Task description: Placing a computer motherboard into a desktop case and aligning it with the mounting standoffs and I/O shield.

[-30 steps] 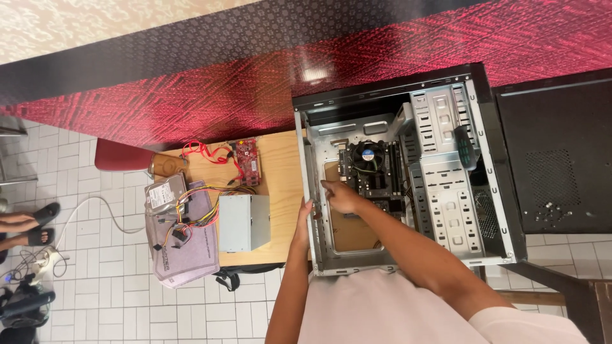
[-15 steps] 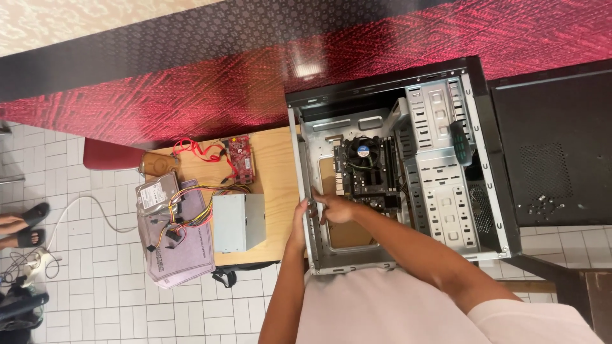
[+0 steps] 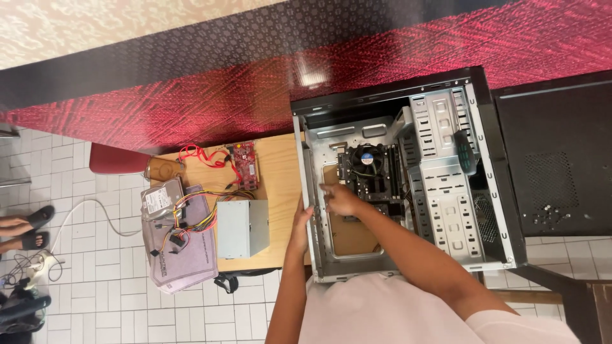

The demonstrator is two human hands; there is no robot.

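An open computer case (image 3: 497, 191) lies on its side in front of me, with the motherboard (image 3: 373, 172) and its round cooler fan (image 3: 368, 156) exposed. My right hand (image 3: 341, 199) reaches inside the case and rests at the lower left corner of the motherboard, fingers pointing left; whether it holds anything small I cannot tell. My left hand (image 3: 299, 226) grips the left outer edge of the case.
A small wooden table (image 3: 280, 185) left of the case bears a grey power supply (image 3: 241, 228) with coloured cables, a red circuit card (image 3: 244, 164), a hard drive (image 3: 159, 199) and a grey bag. The black side panel (image 3: 554, 159) lies right. Someone's sandalled feet (image 3: 25, 226) show at the far left.
My right hand slid a little left and down inside the case, off the motherboard's middle to its lower left corner. My left hand stayed on the case edge.
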